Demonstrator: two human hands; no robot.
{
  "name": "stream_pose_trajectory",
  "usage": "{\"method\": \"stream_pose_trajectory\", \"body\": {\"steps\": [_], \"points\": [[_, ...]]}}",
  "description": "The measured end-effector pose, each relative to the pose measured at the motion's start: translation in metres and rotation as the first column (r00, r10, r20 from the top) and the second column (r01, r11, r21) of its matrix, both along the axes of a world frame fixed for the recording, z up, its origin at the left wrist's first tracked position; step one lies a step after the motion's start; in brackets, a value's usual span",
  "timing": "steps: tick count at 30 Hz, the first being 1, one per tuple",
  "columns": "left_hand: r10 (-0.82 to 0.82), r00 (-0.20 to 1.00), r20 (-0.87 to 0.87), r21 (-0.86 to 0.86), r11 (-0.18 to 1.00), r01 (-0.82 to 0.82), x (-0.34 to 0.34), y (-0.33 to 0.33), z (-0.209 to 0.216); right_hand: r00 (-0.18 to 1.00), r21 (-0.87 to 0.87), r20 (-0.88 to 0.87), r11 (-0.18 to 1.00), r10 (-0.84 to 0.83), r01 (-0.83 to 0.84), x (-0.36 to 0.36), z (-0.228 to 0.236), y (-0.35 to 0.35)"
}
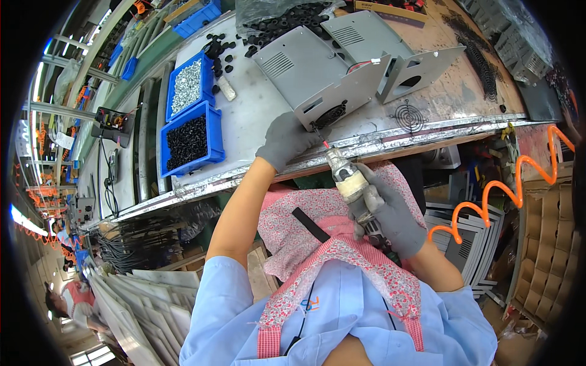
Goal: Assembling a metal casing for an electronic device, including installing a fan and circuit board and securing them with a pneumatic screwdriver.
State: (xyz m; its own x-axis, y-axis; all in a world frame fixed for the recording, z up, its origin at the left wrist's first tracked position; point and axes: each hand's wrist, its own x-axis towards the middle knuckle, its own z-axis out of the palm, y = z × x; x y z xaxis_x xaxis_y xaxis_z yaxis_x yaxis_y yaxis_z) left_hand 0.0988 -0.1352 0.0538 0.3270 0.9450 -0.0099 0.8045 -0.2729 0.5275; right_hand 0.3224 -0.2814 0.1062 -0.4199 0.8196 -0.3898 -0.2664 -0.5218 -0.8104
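Note:
My right hand, in a grey glove, is wrapped round a power screwdriver with pale tape on its body. Its bit points up and left, reaching the lower edge of a grey metal housing. There a black round fan guard lies against the housing's front panel, over an opening. My gloved left hand is closed at the panel's lower left corner, beside the bit; its fingertips are partly hidden. To the right stands a second grey housing with a bare round opening.
Blue bins hold black screws and silver screws at the left. A loose fan guard lies near the bench edge, with stacked guards farther right. An orange coiled hose hangs at the right. Black round parts are piled behind.

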Motion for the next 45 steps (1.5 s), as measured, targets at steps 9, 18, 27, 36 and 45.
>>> {"method": "stream_pose_trajectory", "body": {"steps": [9,18,27,36,45], "points": [[0.055,0.997,-0.056,-0.026,0.998,-0.057,0.002,-0.002,0.003,0.988,-0.075,-0.148,0.997,-0.035,0.024,-0.008,0.009,-0.005],[0.121,0.990,-0.072,-0.100,0.987,-0.128,0.011,-0.009,0.021,0.994,-0.016,-0.036,0.995,-0.103,0.103,-0.020,0.001,-0.012],[0.128,0.991,-0.026,-0.117,0.984,-0.130,0.008,-0.010,0.019,0.990,0.004,0.034,0.991,-0.135,0.135,-0.030,0.007,-0.017],[0.164,0.986,0.007,-0.154,0.975,-0.161,0.010,-0.011,0.019,0.987,0.100,0.112,0.989,-0.119,0.108,-0.024,-0.002,-0.009],[0.597,0.073,0.799,-0.599,0.781,0.173,-0.037,-0.030,-0.002,0.953,0.283,0.300,0.958,-0.036,-0.053,0.002,-0.006,-0.021]]}}
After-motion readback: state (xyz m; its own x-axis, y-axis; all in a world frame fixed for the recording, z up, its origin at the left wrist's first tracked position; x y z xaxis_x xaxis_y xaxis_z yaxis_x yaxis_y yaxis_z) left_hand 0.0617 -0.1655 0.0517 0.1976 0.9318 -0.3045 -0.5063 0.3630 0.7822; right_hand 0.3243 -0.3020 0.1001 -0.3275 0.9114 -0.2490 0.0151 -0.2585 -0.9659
